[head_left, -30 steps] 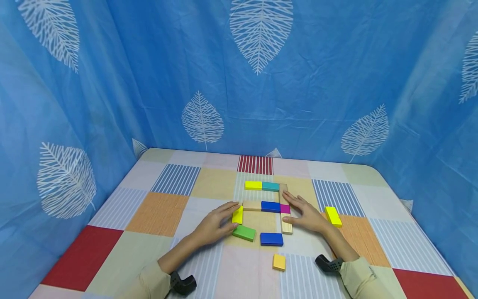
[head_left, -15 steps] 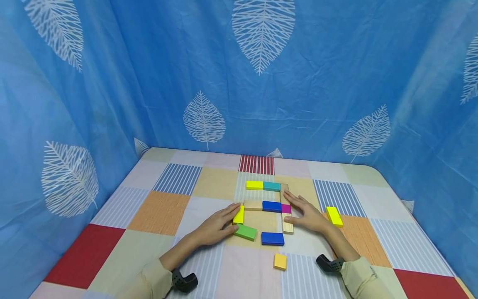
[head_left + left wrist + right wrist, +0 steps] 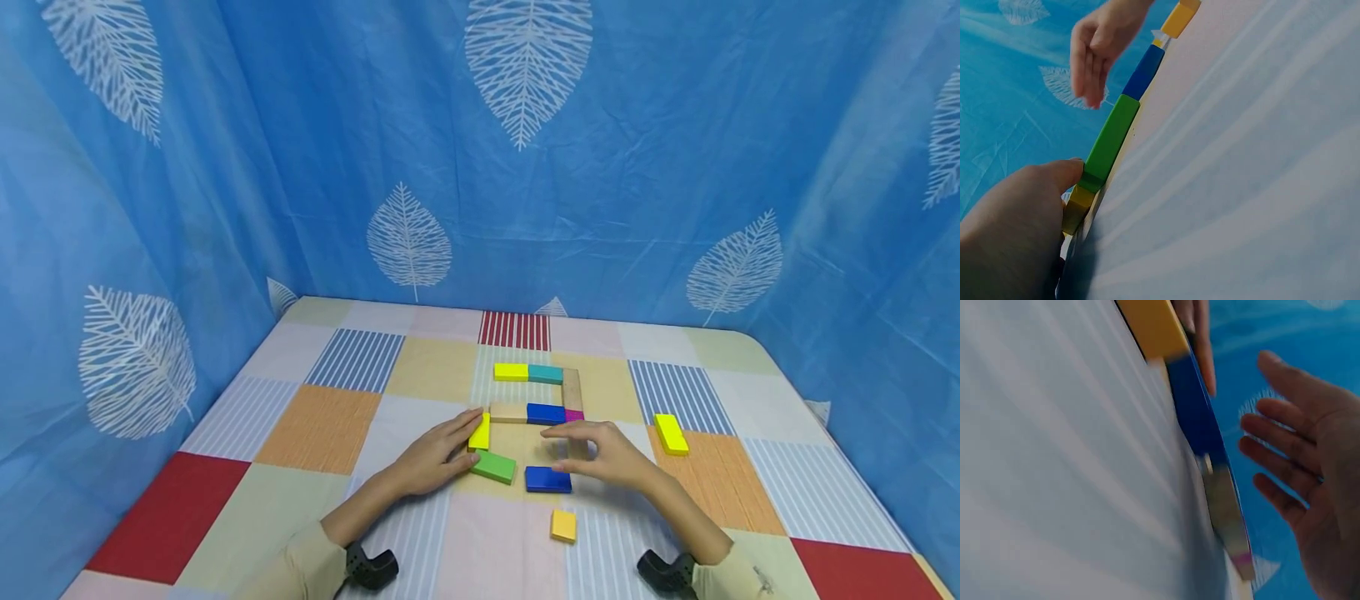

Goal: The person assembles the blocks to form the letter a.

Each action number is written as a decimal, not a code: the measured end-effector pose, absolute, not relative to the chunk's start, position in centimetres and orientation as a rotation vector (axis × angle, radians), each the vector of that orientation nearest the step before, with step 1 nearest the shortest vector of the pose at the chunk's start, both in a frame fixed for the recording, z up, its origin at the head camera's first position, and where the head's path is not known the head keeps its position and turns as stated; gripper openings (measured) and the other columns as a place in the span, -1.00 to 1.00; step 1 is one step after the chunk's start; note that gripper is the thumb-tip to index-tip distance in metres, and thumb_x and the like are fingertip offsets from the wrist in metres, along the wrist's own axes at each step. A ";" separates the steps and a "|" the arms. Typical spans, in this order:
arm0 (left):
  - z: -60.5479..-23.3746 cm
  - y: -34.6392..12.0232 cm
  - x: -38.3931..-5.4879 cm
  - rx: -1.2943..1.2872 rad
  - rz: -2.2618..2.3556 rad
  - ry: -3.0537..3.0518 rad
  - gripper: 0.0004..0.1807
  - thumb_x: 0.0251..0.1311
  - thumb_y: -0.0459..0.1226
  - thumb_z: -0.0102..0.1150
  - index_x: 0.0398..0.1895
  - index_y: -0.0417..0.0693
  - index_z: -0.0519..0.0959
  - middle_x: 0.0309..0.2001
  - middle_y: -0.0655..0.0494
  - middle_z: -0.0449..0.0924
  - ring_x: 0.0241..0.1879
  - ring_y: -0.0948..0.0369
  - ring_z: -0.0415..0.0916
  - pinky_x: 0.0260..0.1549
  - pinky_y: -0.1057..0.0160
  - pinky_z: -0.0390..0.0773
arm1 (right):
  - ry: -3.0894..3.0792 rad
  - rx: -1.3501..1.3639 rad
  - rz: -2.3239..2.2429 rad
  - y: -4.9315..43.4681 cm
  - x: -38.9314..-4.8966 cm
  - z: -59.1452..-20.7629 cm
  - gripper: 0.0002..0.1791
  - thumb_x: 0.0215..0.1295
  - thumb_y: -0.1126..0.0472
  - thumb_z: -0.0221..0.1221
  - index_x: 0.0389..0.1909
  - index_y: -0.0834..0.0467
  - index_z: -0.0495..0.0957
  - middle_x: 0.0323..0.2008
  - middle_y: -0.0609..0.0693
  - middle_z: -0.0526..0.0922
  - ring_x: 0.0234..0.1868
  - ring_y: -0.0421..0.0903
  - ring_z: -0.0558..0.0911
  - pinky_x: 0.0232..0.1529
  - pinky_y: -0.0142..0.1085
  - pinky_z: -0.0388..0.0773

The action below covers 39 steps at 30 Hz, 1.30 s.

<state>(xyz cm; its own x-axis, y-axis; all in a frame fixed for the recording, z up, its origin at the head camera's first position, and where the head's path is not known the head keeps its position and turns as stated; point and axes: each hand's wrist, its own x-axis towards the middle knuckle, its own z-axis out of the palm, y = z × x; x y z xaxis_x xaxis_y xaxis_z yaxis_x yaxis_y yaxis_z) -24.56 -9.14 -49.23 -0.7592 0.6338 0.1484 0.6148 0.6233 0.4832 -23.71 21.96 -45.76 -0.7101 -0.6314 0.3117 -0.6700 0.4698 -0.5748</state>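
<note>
In the head view my left hand (image 3: 431,454) rests beside a yellow block (image 3: 482,432), fingers along its left side, thumb at the end of a green block (image 3: 493,467); the left wrist view also shows the thumb at the green block (image 3: 1110,144). My right hand (image 3: 618,454) is raised, fingers apart and holding nothing, over the right end of a blue block (image 3: 543,480). It partly covers a plain wooden block (image 3: 577,447). Farther back, another plain wooden block (image 3: 507,412), a blue block (image 3: 546,414) and a magenta block (image 3: 573,416) form a row.
Behind that row lie a yellow block (image 3: 511,372), a teal block (image 3: 545,374) and a wooden block (image 3: 572,388). A small orange-yellow block (image 3: 563,526) sits in front, another yellow block (image 3: 671,434) at the right. Blue leaf-print curtains (image 3: 337,150) surround the patchwork-covered table (image 3: 300,517).
My right hand has left the wooden and magenta blocks on the right and moved left and nearer, above the front blue block. My left hand stays at the yellow and green blocks.
</note>
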 end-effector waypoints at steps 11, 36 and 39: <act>-49.2 -9.2 -24.7 1.079 0.810 2.796 -0.30 0.31 0.08 -0.15 0.42 -0.06 0.07 0.43 0.15 -0.05 0.36 0.13 -0.01 0.25 0.05 0.11 | -2.833 1.217 0.817 19.2 -22.5 -46.3 -0.61 0.09 -0.07 0.28 -0.08 0.02 0.62 -0.12 -0.23 0.60 -0.07 -0.24 0.53 -0.05 -0.27 0.51; -49.3 -9.2 -24.7 1.055 0.834 2.784 -0.30 0.30 0.10 -0.14 0.42 -0.02 0.08 0.43 0.19 -0.04 0.36 0.13 0.00 0.25 0.02 0.12 | -2.750 1.184 1.065 18.4 -23.0 -47.6 -0.60 0.09 -0.08 0.27 -0.07 0.00 0.62 -0.16 -0.25 0.60 -0.13 -0.29 0.53 -0.13 -0.34 0.51; -49.2 -9.2 -24.7 1.052 0.832 2.788 -0.29 0.30 0.10 -0.15 0.42 -0.02 0.07 0.43 0.19 -0.04 0.35 0.13 0.00 0.24 0.01 0.12 | -2.742 1.193 1.068 18.4 -23.1 -47.5 -0.60 0.08 -0.07 0.28 -0.07 0.01 0.62 -0.16 -0.25 0.60 -0.13 -0.29 0.52 -0.13 -0.34 0.51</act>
